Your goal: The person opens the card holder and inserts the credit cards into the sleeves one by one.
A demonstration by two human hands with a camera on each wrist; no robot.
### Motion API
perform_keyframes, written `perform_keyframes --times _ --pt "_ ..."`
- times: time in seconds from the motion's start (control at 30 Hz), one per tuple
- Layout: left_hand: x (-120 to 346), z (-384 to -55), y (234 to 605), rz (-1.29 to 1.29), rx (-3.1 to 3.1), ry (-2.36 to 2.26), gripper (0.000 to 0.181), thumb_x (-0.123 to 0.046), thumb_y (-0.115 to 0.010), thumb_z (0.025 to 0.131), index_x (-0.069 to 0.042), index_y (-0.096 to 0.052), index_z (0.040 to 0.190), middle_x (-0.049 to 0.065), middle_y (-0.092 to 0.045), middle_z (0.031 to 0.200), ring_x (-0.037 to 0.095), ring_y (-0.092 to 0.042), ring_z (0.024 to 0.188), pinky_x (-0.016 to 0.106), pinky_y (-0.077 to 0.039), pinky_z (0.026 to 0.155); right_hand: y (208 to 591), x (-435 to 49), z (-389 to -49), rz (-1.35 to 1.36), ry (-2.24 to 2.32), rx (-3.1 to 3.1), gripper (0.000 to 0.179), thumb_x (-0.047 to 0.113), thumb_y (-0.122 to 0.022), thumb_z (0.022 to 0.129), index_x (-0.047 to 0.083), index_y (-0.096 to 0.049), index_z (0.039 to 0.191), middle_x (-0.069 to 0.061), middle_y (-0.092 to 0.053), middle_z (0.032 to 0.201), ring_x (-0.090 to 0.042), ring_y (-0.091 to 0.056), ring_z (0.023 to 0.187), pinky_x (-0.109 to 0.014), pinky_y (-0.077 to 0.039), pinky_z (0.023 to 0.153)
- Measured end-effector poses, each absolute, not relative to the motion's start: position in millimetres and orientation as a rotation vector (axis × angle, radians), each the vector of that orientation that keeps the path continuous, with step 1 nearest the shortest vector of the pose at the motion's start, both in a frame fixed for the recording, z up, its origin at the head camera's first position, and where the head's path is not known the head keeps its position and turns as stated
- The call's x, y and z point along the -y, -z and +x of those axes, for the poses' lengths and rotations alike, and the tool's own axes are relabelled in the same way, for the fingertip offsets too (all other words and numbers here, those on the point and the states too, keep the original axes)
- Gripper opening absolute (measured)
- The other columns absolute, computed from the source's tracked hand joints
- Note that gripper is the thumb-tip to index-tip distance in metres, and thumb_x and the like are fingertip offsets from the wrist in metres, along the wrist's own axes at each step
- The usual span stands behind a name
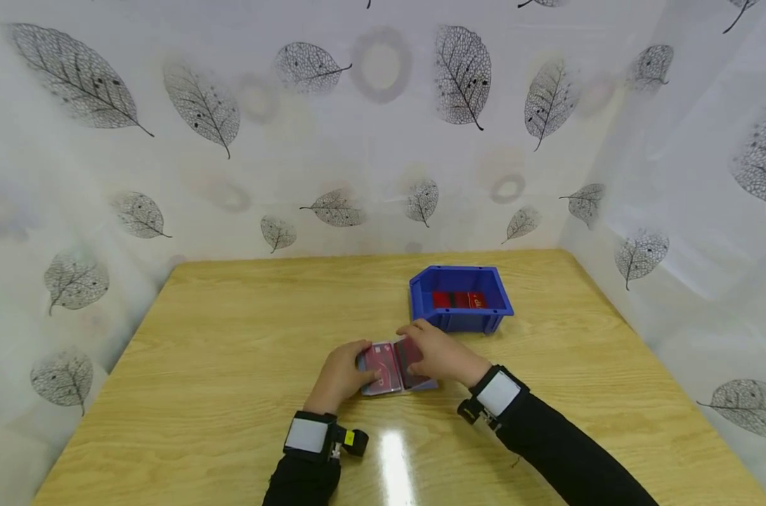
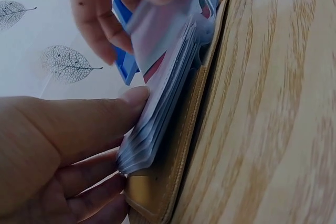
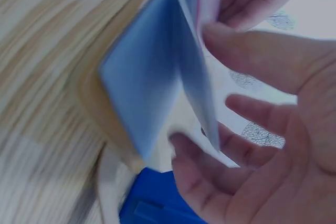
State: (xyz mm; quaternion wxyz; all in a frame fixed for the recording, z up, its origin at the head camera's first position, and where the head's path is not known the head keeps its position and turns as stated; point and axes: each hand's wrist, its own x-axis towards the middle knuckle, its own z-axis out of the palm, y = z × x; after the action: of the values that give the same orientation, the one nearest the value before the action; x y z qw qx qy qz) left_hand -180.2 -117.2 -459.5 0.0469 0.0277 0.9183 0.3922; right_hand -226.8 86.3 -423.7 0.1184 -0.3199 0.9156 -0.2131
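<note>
An opened card holder [image 1: 384, 371] with clear plastic sleeves lies on the wooden table, red cards showing through its pages. My left hand [image 1: 339, 376] grips its left side; in the left wrist view the thumb presses the stack of sleeves [image 2: 160, 114] above the tan stitched cover [image 2: 157, 195]. On the other half, my right hand [image 1: 445, 353] holds a raised sleeve page [image 3: 197, 82] between thumb and fingers. Beneath that page a bluish sleeve [image 3: 139, 82] lies against the cover. Some of the pages are hidden by the hands.
Just behind the right hand stands a blue plastic bin [image 1: 468, 321] with red cards or packets [image 1: 459, 300] inside. A white leaf-patterned curtain [image 1: 383, 140] borders the back and sides of the table [image 1: 244, 323].
</note>
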Motion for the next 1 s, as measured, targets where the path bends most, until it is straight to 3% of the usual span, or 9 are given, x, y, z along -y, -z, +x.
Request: perform_keyframes --times 0.17,0.3,0.47,0.53,0.67,0.83,1.0 --pt "118 -179 461 0.134 -2.822 -1.207 0.055 -0.012 -0.078 0.081 0.003 -0.058 0.130 0.022 -0.057 0.131 0.039 -0.052 0.123 0.053 -0.041 0.102 420 -82 -222 -0.925 0.976 -2.525 0.063 0.014 -0.071 0.089 0.006 -0.040 0.144 -0.019 -0.043 0.143 -0.025 -0.064 0.101 -0.035 -0.055 0.078" --pt "118 -180 462 0.185 -2.859 -1.177 0.050 -0.002 -0.066 0.089 0.006 -0.051 0.136 0.024 -0.057 0.131 0.040 -0.052 0.122 0.052 -0.041 0.101 419 -78 -220 -1.001 1.044 -2.390 0.060 0.016 -0.063 0.096 0.003 -0.035 0.147 -0.022 -0.046 0.142 -0.028 -0.066 0.104 -0.034 -0.055 0.080" --pt "119 -180 463 0.155 -2.853 -1.158 0.061 0.012 -0.050 0.088 0.009 -0.033 0.146 0.025 -0.054 0.135 0.039 -0.052 0.124 0.050 -0.041 0.102 425 -69 -214 -1.132 0.845 -2.410 0.049 0.003 -0.056 0.095 -0.002 -0.041 0.142 -0.021 -0.054 0.136 -0.029 -0.063 0.111 -0.035 -0.054 0.087" --pt "119 -179 464 0.151 -2.863 -1.163 0.057 0.010 -0.048 0.090 0.009 -0.034 0.145 0.026 -0.054 0.134 0.039 -0.053 0.122 0.050 -0.043 0.100 427 -65 -212 -1.180 0.752 -2.445 0.047 0.001 -0.054 0.095 -0.001 -0.044 0.141 -0.018 -0.059 0.131 -0.025 -0.065 0.103 -0.032 -0.054 0.082" --pt "119 -179 466 0.175 -2.895 -1.161 0.048 -0.006 -0.055 0.096 0.010 -0.043 0.139 0.029 -0.054 0.132 0.042 -0.054 0.120 0.052 -0.043 0.099 428 -60 -211 -1.256 0.634 -2.479 0.048 0.001 -0.054 0.093 0.000 -0.047 0.140 -0.013 -0.065 0.121 -0.018 -0.065 0.093 -0.028 -0.052 0.078" --pt "115 -179 469 0.211 -2.917 -1.122 0.057 -0.016 -0.071 0.089 0.007 -0.050 0.136 0.028 -0.054 0.133 0.043 -0.052 0.121 0.053 -0.042 0.100 422 -63 -219 -1.180 0.696 -2.448 0.044 0.006 -0.055 0.095 0.000 -0.048 0.138 -0.015 -0.061 0.128 -0.027 -0.060 0.114 -0.038 -0.050 0.093" --pt "113 -180 471 0.158 -2.922 -1.112 0.058 -0.017 -0.073 0.087 0.006 -0.051 0.135 0.026 -0.056 0.132 0.042 -0.053 0.121 0.052 -0.042 0.101 410 -76 -242 -1.057 0.801 -2.664 0.036 0.011 -0.060 0.095 0.001 -0.057 0.129 -0.017 -0.061 0.127 -0.033 -0.057 0.116 -0.046 -0.049 0.093"
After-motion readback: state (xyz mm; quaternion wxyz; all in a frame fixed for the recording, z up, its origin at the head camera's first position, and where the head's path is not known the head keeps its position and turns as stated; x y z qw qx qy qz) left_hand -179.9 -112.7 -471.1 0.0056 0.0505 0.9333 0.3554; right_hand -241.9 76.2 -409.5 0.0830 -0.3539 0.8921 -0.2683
